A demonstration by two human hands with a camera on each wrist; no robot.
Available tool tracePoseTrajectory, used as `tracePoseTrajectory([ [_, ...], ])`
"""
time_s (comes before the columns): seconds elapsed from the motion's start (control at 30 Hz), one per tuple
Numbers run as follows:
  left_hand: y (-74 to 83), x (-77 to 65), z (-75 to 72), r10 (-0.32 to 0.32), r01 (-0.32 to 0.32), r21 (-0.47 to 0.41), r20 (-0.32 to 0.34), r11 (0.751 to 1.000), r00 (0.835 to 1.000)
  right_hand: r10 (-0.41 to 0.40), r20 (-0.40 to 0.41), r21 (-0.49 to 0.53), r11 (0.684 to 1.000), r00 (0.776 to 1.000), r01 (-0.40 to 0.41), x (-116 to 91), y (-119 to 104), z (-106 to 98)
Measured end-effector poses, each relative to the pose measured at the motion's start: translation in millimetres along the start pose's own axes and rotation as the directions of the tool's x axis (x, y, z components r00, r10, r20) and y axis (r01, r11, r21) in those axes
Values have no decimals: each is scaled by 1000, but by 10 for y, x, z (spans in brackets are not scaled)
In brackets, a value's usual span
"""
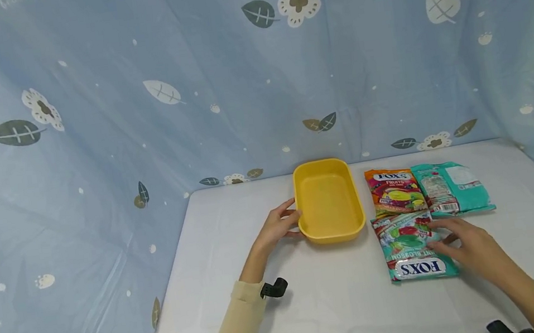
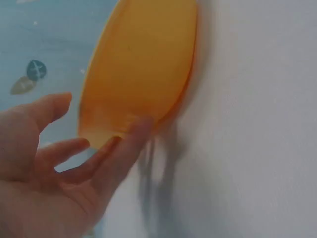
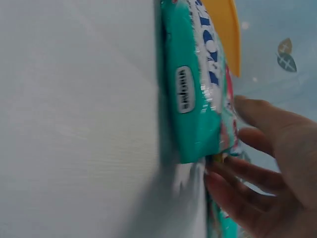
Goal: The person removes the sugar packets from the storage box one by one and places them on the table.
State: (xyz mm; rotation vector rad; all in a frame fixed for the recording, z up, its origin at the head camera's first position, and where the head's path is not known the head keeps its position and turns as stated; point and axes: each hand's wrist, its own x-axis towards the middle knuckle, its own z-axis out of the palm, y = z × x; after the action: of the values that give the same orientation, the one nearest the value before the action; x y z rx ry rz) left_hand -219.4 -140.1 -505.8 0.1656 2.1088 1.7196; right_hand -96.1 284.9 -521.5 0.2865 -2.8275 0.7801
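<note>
A yellow plastic tray stands near the back of the white table. At its left side is my left hand, fingers spread and fingertips against the wall of the tray; the thumb stands apart from it. My right hand reaches over the right edge of a green Fox's candy bag, which lies with its print upside down. In the right wrist view, the loosely bent fingers of that hand are beside the bag's edge, and the thumb is near its top face. The fingers have not closed round the bag.
Behind the green bag lie an orange Fox's fruits bag and, right of it, a second green bag showing its back label. A blue patterned curtain hangs behind the white table and along its left side.
</note>
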Motion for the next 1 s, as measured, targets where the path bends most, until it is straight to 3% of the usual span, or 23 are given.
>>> tracePoseTrajectory([
  [0.07, 30, -84, -1, 49, -42, 142, -48, 989, 998, -7, -55, -62, 998, 998, 4, 82, -40, -48],
  [0.13, 57, -176, -1, 119, -73, 333, -120, 940, 986, -17, -106, -128, 992, 994, 3, 184, -60, -82],
  [0.23, 75, -303, 11, 236, -58, 598, -223, 800, 946, -19, -136, -224, 974, 990, -12, 341, -62, -115],
  [0.37, 59, -426, 34, 330, 5, 776, -275, 631, 903, 15, -117, -284, 958, 993, -48, 493, -64, -119],
  [0.47, 45, -490, 44, 352, 62, 848, -283, 526, 892, 58, -91, -296, 952, 994, -83, 558, -78, -82],
  [0.57, 21, -536, 47, 351, 111, 889, -287, 445, 891, 83, -80, -311, 945, 993, -104, 595, -96, -14],
  [0.63, 3, -555, 49, 361, 124, 904, -285, 409, 888, 84, -79, -315, 943, 993, -105, 607, -110, 27],
  [0.7, -9, -568, 56, 364, 128, 913, -279, 388, 889, 81, -77, -316, 943, 994, -102, 616, -131, 60],
  [1.0, -35, -587, 96, 350, 124, 923, -259, 364, 900, 97, -58, -293, 950, 994, -110, 603, -192, 66],
])
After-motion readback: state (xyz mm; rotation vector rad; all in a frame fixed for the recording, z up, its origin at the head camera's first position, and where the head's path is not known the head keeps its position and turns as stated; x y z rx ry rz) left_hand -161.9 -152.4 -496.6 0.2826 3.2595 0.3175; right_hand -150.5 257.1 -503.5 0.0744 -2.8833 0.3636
